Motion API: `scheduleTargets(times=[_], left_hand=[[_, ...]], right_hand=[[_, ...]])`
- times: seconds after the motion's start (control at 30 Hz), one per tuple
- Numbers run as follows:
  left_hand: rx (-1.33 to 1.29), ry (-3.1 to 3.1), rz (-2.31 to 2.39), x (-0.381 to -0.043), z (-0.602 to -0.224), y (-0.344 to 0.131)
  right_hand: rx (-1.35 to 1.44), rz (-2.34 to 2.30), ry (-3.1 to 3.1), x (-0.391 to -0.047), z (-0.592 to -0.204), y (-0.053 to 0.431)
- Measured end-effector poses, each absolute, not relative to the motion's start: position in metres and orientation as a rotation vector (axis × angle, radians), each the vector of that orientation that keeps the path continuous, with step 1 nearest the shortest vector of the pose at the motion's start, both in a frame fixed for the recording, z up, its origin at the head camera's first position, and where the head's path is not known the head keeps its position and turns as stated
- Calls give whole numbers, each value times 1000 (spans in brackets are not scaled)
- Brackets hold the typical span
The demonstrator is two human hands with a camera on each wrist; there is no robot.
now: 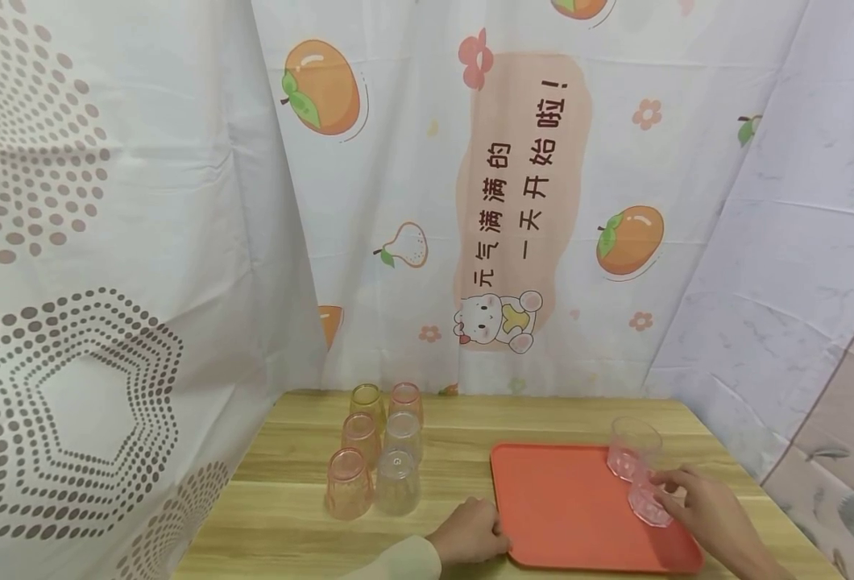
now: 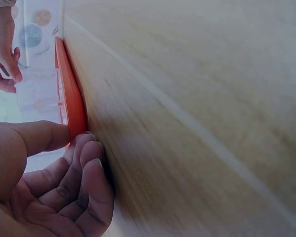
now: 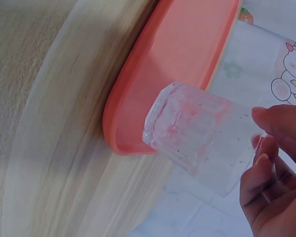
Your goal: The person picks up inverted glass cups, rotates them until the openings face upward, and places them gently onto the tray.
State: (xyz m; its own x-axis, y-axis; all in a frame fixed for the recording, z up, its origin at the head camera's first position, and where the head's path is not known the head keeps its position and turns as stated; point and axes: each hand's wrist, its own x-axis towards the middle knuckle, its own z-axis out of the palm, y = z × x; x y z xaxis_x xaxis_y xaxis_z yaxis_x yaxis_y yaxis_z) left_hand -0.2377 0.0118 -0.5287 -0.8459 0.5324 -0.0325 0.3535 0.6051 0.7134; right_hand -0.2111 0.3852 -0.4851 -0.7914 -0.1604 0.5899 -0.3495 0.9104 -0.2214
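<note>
The right hand [image 1: 702,503] pinches a cup [image 3: 197,131], lower right, near a second cup [image 1: 636,439]. The left hand [image 1: 470,532] grips the tray [image 1: 572,507] edge; six upturned cups [image 1: 401,435] stand centre-left.

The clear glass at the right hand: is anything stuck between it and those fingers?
Nothing visible is. The right hand holds the clear glass by its rim, with nothing showing in between. The nearest neighbour, another clear glass, stands just beyond it on the red tray.

wood-grain table [image 1: 456,475] | left: six upturned glasses [image 1: 362,441], two columns | right: orange-red tray [image 1: 568,507], lying flat
</note>
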Motion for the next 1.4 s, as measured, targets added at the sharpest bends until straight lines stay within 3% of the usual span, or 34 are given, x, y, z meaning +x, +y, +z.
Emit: scheduleTargets(times=[0.87,1.4], left_hand=[[758,2616,1040,-240,-533,10],[770,2598,1043,-241,-530,9]], right_hand=[[739,567,-2220,-221,-504,344],[712,741,-2659,-206,-508,319]])
